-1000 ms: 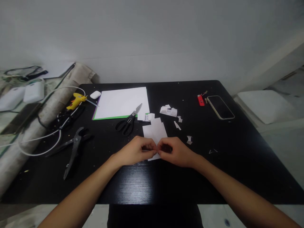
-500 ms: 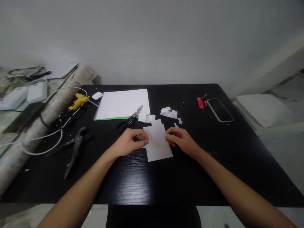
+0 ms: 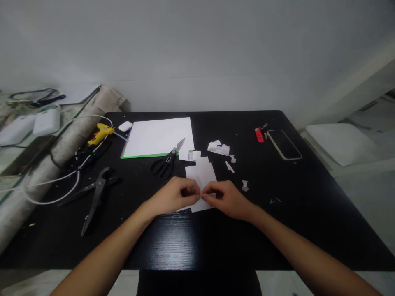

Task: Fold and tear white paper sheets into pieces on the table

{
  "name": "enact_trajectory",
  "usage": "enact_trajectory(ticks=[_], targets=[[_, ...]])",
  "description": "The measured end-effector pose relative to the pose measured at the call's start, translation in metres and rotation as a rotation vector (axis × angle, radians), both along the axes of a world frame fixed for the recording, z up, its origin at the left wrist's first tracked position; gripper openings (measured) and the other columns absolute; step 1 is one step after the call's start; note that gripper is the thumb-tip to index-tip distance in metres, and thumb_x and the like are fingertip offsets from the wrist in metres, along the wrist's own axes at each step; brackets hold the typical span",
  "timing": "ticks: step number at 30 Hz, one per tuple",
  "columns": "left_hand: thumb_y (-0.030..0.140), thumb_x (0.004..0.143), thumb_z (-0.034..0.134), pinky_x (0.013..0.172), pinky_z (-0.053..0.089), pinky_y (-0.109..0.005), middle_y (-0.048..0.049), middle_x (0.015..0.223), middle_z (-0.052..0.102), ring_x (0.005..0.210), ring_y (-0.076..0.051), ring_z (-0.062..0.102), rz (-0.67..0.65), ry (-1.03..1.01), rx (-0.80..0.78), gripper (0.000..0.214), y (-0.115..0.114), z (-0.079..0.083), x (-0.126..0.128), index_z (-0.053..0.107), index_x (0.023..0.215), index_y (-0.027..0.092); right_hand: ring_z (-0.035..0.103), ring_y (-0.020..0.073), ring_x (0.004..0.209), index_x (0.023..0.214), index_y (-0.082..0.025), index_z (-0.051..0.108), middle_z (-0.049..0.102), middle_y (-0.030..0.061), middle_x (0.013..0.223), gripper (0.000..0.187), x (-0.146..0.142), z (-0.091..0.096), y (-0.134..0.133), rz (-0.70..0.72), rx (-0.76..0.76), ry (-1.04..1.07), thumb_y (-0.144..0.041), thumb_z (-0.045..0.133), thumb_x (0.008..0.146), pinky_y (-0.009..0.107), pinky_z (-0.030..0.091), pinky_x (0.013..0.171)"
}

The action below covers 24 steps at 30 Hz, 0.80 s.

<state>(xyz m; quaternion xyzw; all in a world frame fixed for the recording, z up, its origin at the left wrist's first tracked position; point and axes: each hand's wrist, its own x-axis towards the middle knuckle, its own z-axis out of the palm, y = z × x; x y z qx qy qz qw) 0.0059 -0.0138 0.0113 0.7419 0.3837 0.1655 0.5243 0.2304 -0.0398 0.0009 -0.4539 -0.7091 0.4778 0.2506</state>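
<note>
A white paper piece [image 3: 202,170] with a stepped top edge lies on the black table in front of me, partly covered by my fingers. My left hand [image 3: 177,195] is closed in a pinch at its lower middle. Facing it, my right hand [image 3: 226,199] pinches the paper too, the fingertips of both hands almost meeting. Just beyond, small cut scraps [image 3: 194,155] rest by the scissors [image 3: 169,158], which have black handles. More folded scraps [image 3: 219,148] lie farther off to the right, and a small one [image 3: 245,186] sits beyond my right hand.
A stack of white sheets [image 3: 157,135] with green and purple edges lies at the back. On the left are a yellow glue gun [image 3: 101,133], a white earbud case [image 3: 125,126], pliers [image 3: 98,189] and a white cable [image 3: 75,185]. A red lighter [image 3: 259,135] and phone [image 3: 284,144] lie right.
My hands have come together from the paper's two side edges to its lower middle. The right hand moved left, uncovering a small scrap. The view has shifted slightly.
</note>
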Motion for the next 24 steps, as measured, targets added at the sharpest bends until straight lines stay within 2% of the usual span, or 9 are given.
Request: enact_trajectory(ticks=[3, 6, 10, 19, 24], targets=[[0.020, 0.085, 0.065, 0.065, 0.042, -0.024, 0.0007, 0.073, 0.064, 0.068, -0.012, 0.056, 0.006, -0.004, -0.020, 0.008, 0.005, -0.001, -0.005, 0.070, 0.082, 0.015, 0.057, 0.0138, 0.062, 0.084, -0.018, 0.073, 0.069, 0.0012, 0.073, 0.017, 0.004, 0.000, 0.004, -0.027, -0.011, 0.011, -0.032, 0.065, 0.089, 0.026, 0.042, 0.058], [0.022, 0.084, 0.065, 0.064, 0.042, -0.024, 0.0007, 0.072, 0.062, 0.068, -0.013, 0.054, 0.056, -0.017, -0.036, 0.009, 0.015, 0.002, -0.015, 0.069, 0.081, 0.015, 0.061, 0.0142, 0.059, 0.084, -0.018, 0.070, 0.067, 0.0009, 0.069, 0.019, 0.012, 0.000, 0.013, -0.111, -0.086, 0.080, -0.036, 0.067, 0.088, 0.026, 0.046, 0.057], [0.023, 0.082, 0.065, 0.063, 0.041, -0.024, 0.0014, 0.069, 0.059, 0.065, -0.012, 0.052, 0.127, -0.027, -0.032, 0.010, 0.025, 0.007, -0.028, 0.067, 0.076, 0.015, 0.059, 0.0124, 0.052, 0.083, -0.018, 0.068, 0.064, -0.0011, 0.064, 0.023, 0.020, 0.001, 0.021, -0.186, -0.155, 0.155, -0.040, 0.068, 0.086, 0.025, 0.048, 0.054], [0.023, 0.079, 0.067, 0.057, 0.036, -0.024, 0.0024, 0.064, 0.056, 0.061, -0.011, 0.047, 0.233, -0.089, 0.014, 0.010, 0.030, 0.004, -0.034, 0.067, 0.073, 0.015, 0.059, 0.0116, 0.051, 0.083, -0.018, 0.069, 0.066, -0.0006, 0.064, 0.022, 0.021, 0.003, 0.023, -0.232, -0.172, 0.221, -0.040, 0.070, 0.085, 0.027, 0.050, 0.056], [0.022, 0.077, 0.066, 0.064, 0.042, -0.026, 0.0017, 0.064, 0.062, 0.063, -0.013, 0.055, 0.313, -0.152, 0.019, 0.009, 0.033, 0.004, -0.037, 0.065, 0.071, 0.016, 0.057, 0.0110, 0.050, 0.081, -0.017, 0.069, 0.065, -0.0009, 0.063, 0.024, 0.023, 0.000, 0.024, -0.265, -0.172, 0.249, -0.041, 0.071, 0.085, 0.026, 0.047, 0.056]])
